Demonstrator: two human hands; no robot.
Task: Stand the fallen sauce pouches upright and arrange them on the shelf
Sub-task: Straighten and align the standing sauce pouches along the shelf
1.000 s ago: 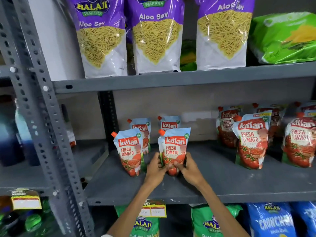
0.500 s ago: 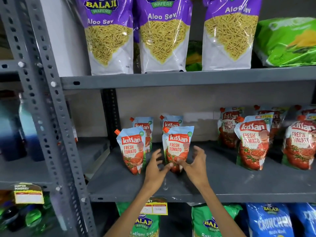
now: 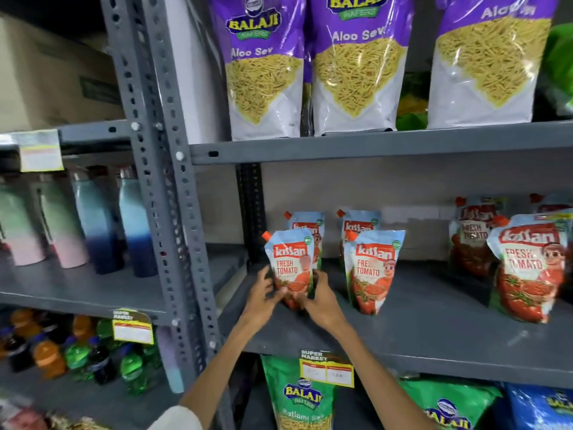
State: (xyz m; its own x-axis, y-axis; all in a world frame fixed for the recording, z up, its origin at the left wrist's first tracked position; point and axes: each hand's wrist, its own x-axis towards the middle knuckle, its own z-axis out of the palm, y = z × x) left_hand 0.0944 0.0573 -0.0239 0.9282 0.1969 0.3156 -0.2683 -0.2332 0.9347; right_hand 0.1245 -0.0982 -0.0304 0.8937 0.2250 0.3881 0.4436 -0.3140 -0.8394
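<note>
Shelf: a grey painted metal shelf at the middle level of a slotted-post rack carries all the sauce pouches.
Pouch in hand: a small pale-blue and red plastic tomato sauce pouch with an orange corner spout stands upright at the front left of the shelf, just in front of another of the same kind.
Left hand: fingers spread and loosely curled against the pouch's lower left edge, touching rather than gripping hard.
Right hand: cupped against the lower right edge of the same pouch, thumb at the front; between them, the two hands steady its base.
Neighbour: a second small pouch in the front row stands upright to the right, apart from the held one, with nobody touching it.
Back row: two more small pouches stand upright behind the front pair.
Right group: larger red tomato sauce pouches stand or lean at the far right, partly cut off by the frame edge.
Progress: every pouch in view seems upright, so the standing-up looks largely done.
Left to do: probably squaring this pouch in line with its neighbour, then tidying the slightly uneven right group.
</note>
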